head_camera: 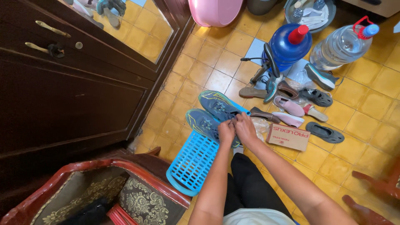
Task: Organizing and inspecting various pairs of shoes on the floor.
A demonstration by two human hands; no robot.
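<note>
Seen from above, a person's two bare arms reach forward and down toward the floor, hands meeting side by side. The left hand [226, 131] has its fingers curled in, pinching at the laces of a blue-grey sneaker [207, 123]. The right hand [245, 128], touching the left, also has its fingers bent and pressed together at the same laces; the exact hold is partly hidden by the knuckles. A second matching sneaker [218, 105] lies just beside the first, farther from the person. Both shoes rest on the far end of a light blue perforated plastic tray [192, 162] lying flat on the floor.

The floor [208, 62] is yellow-orange square tile. To the right lies a brown cardboard shoe box [288, 137], and beyond it a scatter of sandals and slip-on shoes [300, 106]. Farther off stand a blue water jug with a red cap [287, 46], a clear water bottle [339, 46] lying tilted, and a pink basin [214, 11]. A dark wooden cabinet [62, 91] fills the left side, with a carved red-framed chair [104, 191] near the person.
</note>
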